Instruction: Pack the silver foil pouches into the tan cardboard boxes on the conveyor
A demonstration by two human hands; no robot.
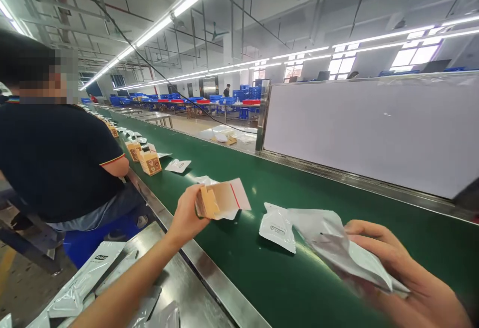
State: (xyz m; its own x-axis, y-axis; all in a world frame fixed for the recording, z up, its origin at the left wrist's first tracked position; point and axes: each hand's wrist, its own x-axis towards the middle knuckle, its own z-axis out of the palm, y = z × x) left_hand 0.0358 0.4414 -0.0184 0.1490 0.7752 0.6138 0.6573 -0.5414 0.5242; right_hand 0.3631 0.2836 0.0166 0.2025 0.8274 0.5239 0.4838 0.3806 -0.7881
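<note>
left hand (pixel 187 216) fingers pinch a tan box (pixel 219 201) over the green belt (pixel 284 278). right hand (pixel 407 273) fingers clamp a grey pouch (pixel 337 248), blurred. between them a white packet (pixel 277 227) lies on the belt, its print too small to read.

The left hand (pixel 187 216) holds a small brown box (pixel 220 201) over the green belt (pixel 262 278). At four o'clock from it, the right hand (pixel 404 273) grips a clear bag (pixel 337 248). A white pouch (pixel 277 227) lies between them.
</note>
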